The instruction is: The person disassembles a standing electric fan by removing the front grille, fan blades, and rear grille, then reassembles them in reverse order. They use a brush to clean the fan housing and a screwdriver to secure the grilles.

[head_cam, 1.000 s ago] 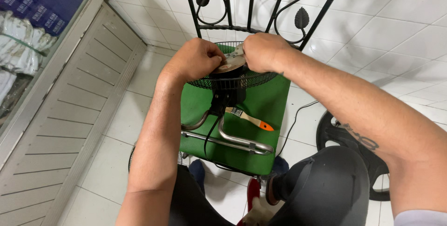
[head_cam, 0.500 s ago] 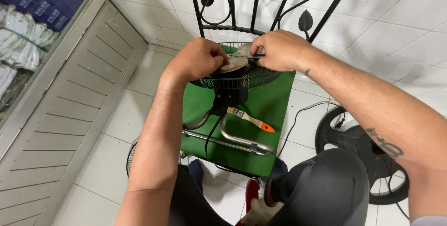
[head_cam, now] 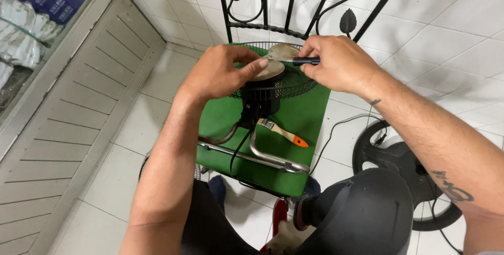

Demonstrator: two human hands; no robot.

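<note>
A person's left hand (head_cam: 223, 74) grips the fan's motor housing (head_cam: 261, 93), steadying it on a green chair seat (head_cam: 304, 123). The right hand (head_cam: 338, 63) closes around a black-handled tool (head_cam: 304, 61) (likely a screwdriver) at the hub.

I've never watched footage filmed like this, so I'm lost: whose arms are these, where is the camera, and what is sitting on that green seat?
The camera is worn on a person's head and looks down, so both arms are that person's own. They work over a green chair seat with a black iron backrest, on a white tiled floor. On the seat lies a small fan: a black wire grille, a dark motor housing and a bent metal tube stand. The left hand steadies a dull metal blade at the hub. The right hand grips a slim black-handled tool, probably a screwdriver, pointed at it. A small paintbrush with an orange handle tip lies beside the stand.
</note>
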